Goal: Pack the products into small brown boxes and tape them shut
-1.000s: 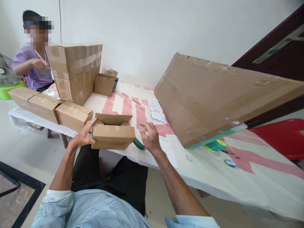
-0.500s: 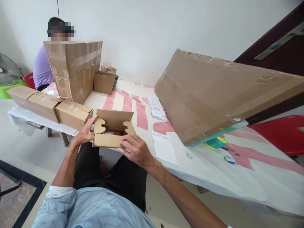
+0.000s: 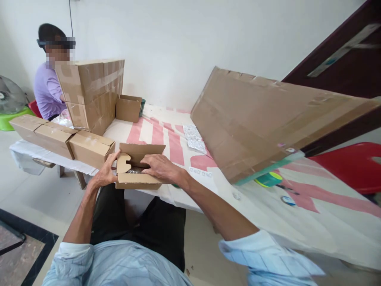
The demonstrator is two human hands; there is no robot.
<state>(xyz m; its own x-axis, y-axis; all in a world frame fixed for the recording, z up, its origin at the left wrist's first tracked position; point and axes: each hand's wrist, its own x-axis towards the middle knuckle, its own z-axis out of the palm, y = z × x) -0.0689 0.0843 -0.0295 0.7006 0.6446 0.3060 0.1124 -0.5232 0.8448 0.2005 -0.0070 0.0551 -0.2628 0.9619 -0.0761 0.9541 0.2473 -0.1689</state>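
Observation:
A small open cardboard box (image 3: pixel 139 185) rests at the table's near edge, above my lap, with its back lid flap (image 3: pixel 143 149) raised. My left hand (image 3: pixel 106 171) grips the box's left end, thumb and fingers closed about its corner. Over the right end, my right hand (image 3: pixel 162 167) reaches in with bent fingers, its fingertips partly hidden inside. That hand covers the right side flap, while the notched left flap (image 3: pixel 123 163) shows. Some clear, shiny wrapping (image 3: pixel 135 170) is visible in the box. What the right fingers hold, if anything, is hidden.
Closed cardboard boxes (image 3: pixel 89 147) line the left, with a taped stack (image 3: pixel 92 91) behind them. A person (image 3: pixel 49 89) sits beyond. A large cardboard sheet (image 3: pixel 268 123) leans at the right, near a teal tape roll (image 3: pixel 268 179). A silvery packet (image 3: pixel 194 137) lies mid-table.
My right hand has moved from the box's front right corner up and into its opening, covering the right flap. My left hand keeps its hold. The view has shifted slightly.

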